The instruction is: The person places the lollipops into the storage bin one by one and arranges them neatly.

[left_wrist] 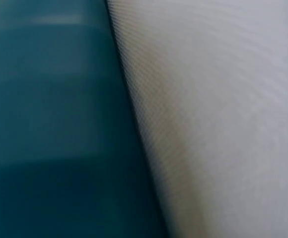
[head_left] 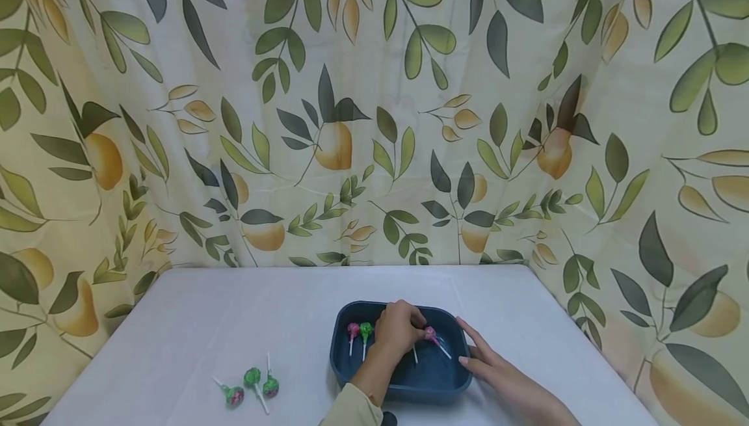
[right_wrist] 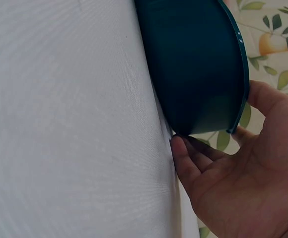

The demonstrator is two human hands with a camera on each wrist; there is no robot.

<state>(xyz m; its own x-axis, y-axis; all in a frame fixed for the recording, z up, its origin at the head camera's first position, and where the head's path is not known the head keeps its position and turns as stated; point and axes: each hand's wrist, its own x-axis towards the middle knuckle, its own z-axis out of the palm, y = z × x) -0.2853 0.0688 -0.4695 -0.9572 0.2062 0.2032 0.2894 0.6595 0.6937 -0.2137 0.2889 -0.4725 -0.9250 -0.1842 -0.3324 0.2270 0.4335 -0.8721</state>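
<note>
My left hand (head_left: 400, 328) reaches into a dark blue tray (head_left: 430, 395), its fingertips pinching the head of a pink lollipop (head_left: 431, 333) whose white stick slants down to the right. A second white stick (head_left: 416, 354) shows just below the fingers, its upper end hidden behind them. On the tray's left side lie a pink lollipop (head_left: 353, 330) and a green one (head_left: 365, 330), side by side. My right hand (head_left: 497, 371) touches the tray's right end, thumb and forefinger spread along it; the right wrist view shows fingertips (right_wrist: 180, 145) low against the tray wall (right_wrist: 198, 69).
Left of the tray on the white tablecloth (head_left: 193, 322) lie three wrapped lollipops: a green and pink one (head_left: 235, 396), a green one (head_left: 252, 377) and a darker green one (head_left: 271, 386). A patterned curtain (head_left: 363, 198) hangs behind the table. A small dark object (head_left: 389, 419) shows beside the left sleeve.
</note>
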